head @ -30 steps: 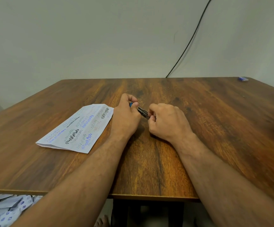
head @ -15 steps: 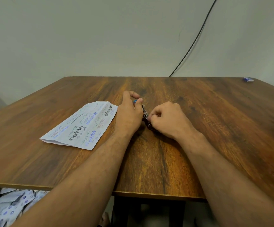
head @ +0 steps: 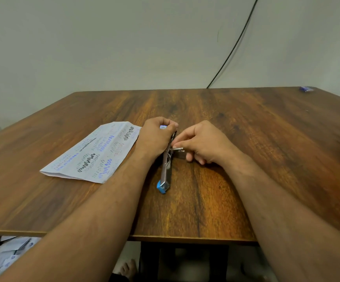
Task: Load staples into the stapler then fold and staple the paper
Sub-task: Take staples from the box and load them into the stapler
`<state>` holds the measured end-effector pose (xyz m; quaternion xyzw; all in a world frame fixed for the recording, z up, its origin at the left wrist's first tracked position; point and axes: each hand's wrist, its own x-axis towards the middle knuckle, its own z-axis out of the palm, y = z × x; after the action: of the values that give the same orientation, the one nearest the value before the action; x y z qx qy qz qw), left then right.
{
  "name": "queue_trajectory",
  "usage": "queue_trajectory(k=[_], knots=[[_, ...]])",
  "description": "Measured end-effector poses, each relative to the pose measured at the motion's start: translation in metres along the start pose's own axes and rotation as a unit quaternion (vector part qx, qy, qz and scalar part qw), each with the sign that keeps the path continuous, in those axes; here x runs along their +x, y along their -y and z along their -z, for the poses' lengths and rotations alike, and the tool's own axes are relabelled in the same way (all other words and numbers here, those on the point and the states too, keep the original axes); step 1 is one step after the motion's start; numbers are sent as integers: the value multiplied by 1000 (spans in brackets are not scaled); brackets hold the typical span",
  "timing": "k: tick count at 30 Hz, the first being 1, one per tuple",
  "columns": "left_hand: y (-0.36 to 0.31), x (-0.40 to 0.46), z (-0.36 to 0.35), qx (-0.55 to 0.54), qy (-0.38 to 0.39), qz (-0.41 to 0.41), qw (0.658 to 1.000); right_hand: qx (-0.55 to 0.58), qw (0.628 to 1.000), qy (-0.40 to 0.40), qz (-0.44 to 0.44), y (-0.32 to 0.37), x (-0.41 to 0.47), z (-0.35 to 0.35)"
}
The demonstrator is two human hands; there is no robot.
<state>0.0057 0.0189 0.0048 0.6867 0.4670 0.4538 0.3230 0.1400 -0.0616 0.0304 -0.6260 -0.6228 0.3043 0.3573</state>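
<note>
A small metal stapler (head: 166, 169) with blue ends lies swung wide on the wooden table (head: 246, 139). One arm stretches toward me and ends in a blue cap. My left hand (head: 156, 137) grips the far end, where a bit of blue shows between the fingers. My right hand (head: 201, 143) pinches a short silver strip of staples (head: 176, 148) right at the stapler's hinge. A folded sheet of paper (head: 95, 153) with blue and black scribbles rests flat to the left of my left hand.
A small blue packet (head: 307, 89) sits at the table's far right corner. A black cable (head: 232, 51) runs down the wall behind the table. Loose printed sheets (head: 4, 257) lie on the floor at lower left. The table's near edge crosses under my forearms.
The stapler has swung wide, its long arm now pointing toward me. My right hand now holds a silver staple strip against it. The camera has tilted slightly.
</note>
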Motion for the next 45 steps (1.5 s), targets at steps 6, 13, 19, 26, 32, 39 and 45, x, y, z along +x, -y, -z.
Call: queue_trajectory(k=[6, 13, 19, 26, 32, 39, 45], knots=[[0, 4, 1, -5, -4, 43, 999, -17, 998, -32, 54, -2, 1, -4], [1, 6, -1, 1, -6, 55, 998, -58, 991, -66, 100, -4, 4, -8], [-1, 6, 0, -1, -6, 49, 999, -81, 988, -72, 113, -6, 5, -10], [-3, 2, 1, -42, -24, 65, 997, -7, 994, -73, 76, -8, 6, -12], [-2, 2, 0, -23, -39, 63, 997, -5, 994, -61, 86, -8, 3, -8], [-3, 2, 0, -9, -42, 64, 997, -56, 988, -63, 130, -8, 3, -10], [-1, 2, 2, -50, -50, 67, 995, -62, 983, -78, 154, -7, 3, -14]])
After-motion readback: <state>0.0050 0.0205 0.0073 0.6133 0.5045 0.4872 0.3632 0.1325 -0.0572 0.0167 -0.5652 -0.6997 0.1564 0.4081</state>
